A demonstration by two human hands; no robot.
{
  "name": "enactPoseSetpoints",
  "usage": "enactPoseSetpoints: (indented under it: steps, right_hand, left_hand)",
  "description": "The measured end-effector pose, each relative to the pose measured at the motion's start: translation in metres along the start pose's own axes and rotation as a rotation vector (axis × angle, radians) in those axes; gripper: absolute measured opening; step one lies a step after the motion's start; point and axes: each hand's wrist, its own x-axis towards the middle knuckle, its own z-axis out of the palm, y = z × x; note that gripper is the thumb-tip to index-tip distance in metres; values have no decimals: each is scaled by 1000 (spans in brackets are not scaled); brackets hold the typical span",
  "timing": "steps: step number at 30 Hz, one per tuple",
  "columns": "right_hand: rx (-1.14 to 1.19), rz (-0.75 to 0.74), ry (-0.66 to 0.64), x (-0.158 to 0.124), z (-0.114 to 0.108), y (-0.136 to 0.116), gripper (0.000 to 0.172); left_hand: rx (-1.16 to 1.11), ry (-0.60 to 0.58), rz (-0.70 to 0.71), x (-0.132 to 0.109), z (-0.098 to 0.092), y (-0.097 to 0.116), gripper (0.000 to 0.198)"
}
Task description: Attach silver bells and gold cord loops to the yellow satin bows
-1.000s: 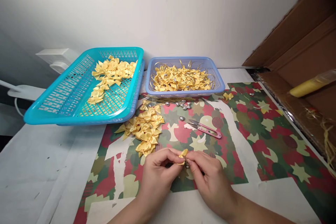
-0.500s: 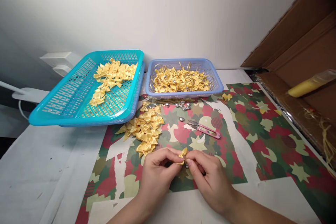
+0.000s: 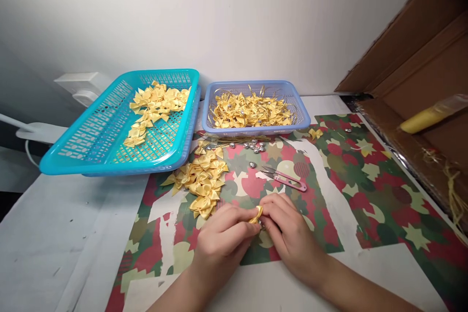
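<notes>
Between my hands is a yellow satin ribbon bow (image 3: 257,215), partly covered by fingers. My left hand (image 3: 224,236) pinches it from the left. The fingertips of my right hand (image 3: 287,229) close on its right side, by a small silver bell (image 3: 261,224) just under the bow. Whether a tie runs between bell and bow is hidden. Beyond my left hand lies a pile of yellow bows (image 3: 205,180). Pink thread snips (image 3: 287,179) lie past my right hand, blades pointing left. Several loose silver bells (image 3: 252,165) are scattered near them.
A turquoise basket (image 3: 84,142) of bows stands at the left, stacked on a blue one. Behind, a periwinkle basket (image 3: 256,131) holds bows with gold ties and bells. Gold ties (image 3: 237,140) lie before it. A cardboard box (image 3: 413,68) stands right; a single bow (image 3: 315,133) lies nearer.
My left fingers have rolled over the bow, turning it and covering more of it. My right hand has shifted slightly upward, its fingers now closer around the bow.
</notes>
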Motion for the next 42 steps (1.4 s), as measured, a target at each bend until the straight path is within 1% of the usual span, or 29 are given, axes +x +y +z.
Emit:
enactPoseSetpoints:
  steps: [5, 10, 14, 24, 29, 32, 37, 42]
  right_hand:
    - [3, 9, -6, 0, 3, 3, 22]
    - [23, 3, -10, 0, 2, 5, 25]
    - [33, -2, -11, -1, 1, 7, 27]
    - [27, 7, -20, -1, 0, 7, 27]
    - [5, -1, -1, -1, 1, 9, 23]
    - [-8, 8, -10, -2, 2, 10, 25]
    - [-15, 18, -19, -1, 1, 10, 25]
    - [38, 23, -14, 1, 0, 6, 22]
  left_hand:
    - [93, -18, 31, -1, 3, 1, 17]
    - [138, -39, 5, 0, 3, 6, 18]
    - [134, -38, -19, 0, 3, 8, 19]
    - [116, -46, -1, -5, 7, 6, 20]
    - [133, -91, -12, -8, 6, 0, 21]
    - [116, -89, -26, -9, 7, -3, 19]
    - [153, -79, -49, -6, 8, -3, 21]
    - [66, -46, -85, -3, 4, -2, 20]
